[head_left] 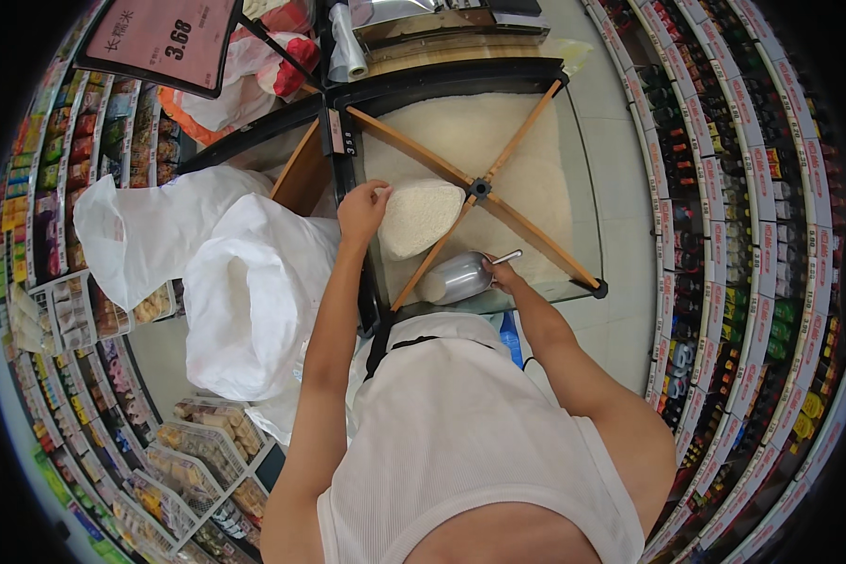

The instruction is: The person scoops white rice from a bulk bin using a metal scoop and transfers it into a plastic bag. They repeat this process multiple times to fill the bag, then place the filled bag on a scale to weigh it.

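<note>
My left hand (364, 211) is closed in a pinch at the left edge of a rounded bulk of white rice (421, 218), which looks to be in a thin clear plastic bag. The bag is over the left part of a glass-sided bin (587, 188) of loose rice (526, 141). My right hand (504, 274) grips a metal scoop (458, 278) by its handle at the bin's near side. The scoop's mouth points left, with pale grain at its lip. Crossed wooden bars (439, 155) span the bin and meet at a black hub (480, 189).
Large white sacks (249, 301) stand left of my left arm. A price sign (164, 42) on a black stand rises at the far left, near a plastic bag roll (348, 52). Curved-looking shelves of bottles (714, 235) line the right; packaged goods (75, 141) fill the left.
</note>
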The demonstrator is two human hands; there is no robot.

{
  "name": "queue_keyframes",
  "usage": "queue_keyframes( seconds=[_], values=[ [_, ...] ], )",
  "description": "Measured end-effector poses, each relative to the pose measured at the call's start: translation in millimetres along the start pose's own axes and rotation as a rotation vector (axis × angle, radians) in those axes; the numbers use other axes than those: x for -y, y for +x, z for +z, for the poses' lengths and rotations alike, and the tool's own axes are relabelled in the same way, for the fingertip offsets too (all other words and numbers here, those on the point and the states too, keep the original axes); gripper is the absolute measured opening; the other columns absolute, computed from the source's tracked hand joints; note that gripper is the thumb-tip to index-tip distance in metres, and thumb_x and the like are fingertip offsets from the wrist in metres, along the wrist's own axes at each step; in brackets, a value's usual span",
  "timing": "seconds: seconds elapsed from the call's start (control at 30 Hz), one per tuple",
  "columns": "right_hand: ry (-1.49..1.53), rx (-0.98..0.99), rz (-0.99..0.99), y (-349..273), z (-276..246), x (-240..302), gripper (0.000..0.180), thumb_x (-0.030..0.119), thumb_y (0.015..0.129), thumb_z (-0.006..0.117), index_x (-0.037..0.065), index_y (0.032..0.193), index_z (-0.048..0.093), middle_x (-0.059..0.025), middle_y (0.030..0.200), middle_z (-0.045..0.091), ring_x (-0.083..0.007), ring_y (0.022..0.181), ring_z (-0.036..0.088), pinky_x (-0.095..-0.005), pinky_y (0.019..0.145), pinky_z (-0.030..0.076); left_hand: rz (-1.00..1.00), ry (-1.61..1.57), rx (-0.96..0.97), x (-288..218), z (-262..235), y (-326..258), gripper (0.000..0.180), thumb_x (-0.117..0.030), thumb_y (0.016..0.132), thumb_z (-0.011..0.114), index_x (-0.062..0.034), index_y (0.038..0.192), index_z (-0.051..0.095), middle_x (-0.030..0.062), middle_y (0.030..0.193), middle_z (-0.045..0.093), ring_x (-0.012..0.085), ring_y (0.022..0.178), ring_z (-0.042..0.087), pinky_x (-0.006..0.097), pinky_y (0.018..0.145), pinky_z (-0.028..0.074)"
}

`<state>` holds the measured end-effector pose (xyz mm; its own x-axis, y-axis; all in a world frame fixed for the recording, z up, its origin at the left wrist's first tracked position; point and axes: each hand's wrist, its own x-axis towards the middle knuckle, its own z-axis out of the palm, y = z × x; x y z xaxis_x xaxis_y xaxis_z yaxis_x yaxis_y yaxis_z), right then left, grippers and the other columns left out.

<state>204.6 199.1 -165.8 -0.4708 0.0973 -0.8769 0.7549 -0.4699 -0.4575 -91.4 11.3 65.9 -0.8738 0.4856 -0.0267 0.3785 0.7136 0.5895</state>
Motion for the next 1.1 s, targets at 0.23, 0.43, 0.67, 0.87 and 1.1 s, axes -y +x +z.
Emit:
queue_keyframes(
  seconds=[0.23, 0.43, 0.67, 0.87, 1.1],
  values=[
    [0.237, 0.227, 0.022, -15.7, -32.9, 3.8, 0.046, 0.038, 0.096, 0.056, 0.023, 0.139, 0.047, 0.0040, 0.111, 0.061, -0.0128, 0.091, 0.058, -0.0328, 0.074, 0.049, -0.132, 0.154, 0.041, 14.8, 6.7, -31.6, 0.047, -0.052, 0.089, 0.056, -0.0068, 0.079, 0.058, 0.0142, 0.070, 0.063, 0.0362, 0.074, 0.064, 0.047, 0.065, 0.047],
    [0.306, 0.106, -0.123, -67.3, -25.4, 29.6, 0.034, 0.039, 0.095, 0.059, 0.017, 0.121, 0.056, 0.0044, 0.097, 0.062, -0.0103, 0.076, 0.057, -0.0266, 0.058, 0.044, -0.163, 0.131, 0.058, 29.1, 20.5, -55.2, 0.045, -0.044, 0.095, 0.048, -0.0054, 0.079, 0.065, 0.0204, 0.075, 0.066, 0.0410, 0.074, 0.064, 0.050, 0.066, 0.050],
    [0.385, -0.127, -0.316, -119.6, -32.2, 36.2, 0.033, 0.037, 0.095, 0.059, 0.013, 0.117, 0.060, 0.0030, 0.082, 0.061, -0.0092, 0.064, 0.055, -0.0254, 0.048, 0.037, -0.061, 0.135, 0.019, 40.1, 27.3, -58.3, 0.042, -0.036, 0.097, 0.047, -0.0035, 0.081, 0.068, 0.0216, 0.076, 0.066, 0.0418, 0.071, 0.064, 0.050, 0.064, 0.051],
    [0.437, -0.457, -0.509, -171.0, -7.2, 78.6, 0.038, 0.033, 0.095, 0.059, 0.006, 0.122, 0.060, 0.0019, 0.081, 0.060, -0.0067, 0.062, 0.053, -0.0227, 0.046, 0.035, -0.031, 0.056, 0.018, 43.8, 23.5, -62.0, 0.044, -0.035, 0.097, 0.046, -0.0013, 0.080, 0.068, 0.0231, 0.077, 0.065, 0.0428, 0.073, 0.064, 0.051, 0.066, 0.051],
    [0.334, -0.505, -0.820, -216.7, 30.1, 160.0, 0.037, 0.023, 0.094, 0.062, 0.001, 0.123, 0.063, -0.0063, 0.099, 0.067, -0.0149, 0.090, 0.061, -0.0276, 0.078, 0.050, 0.021, 0.001, 0.008, 50.4, 31.9, -65.1, 0.043, -0.034, 0.097, 0.047, -0.0004, 0.080, 0.068, 0.0245, 0.077, 0.064, 0.0441, 0.074, 0.063, 0.051, 0.068, 0.050]
  ],
)
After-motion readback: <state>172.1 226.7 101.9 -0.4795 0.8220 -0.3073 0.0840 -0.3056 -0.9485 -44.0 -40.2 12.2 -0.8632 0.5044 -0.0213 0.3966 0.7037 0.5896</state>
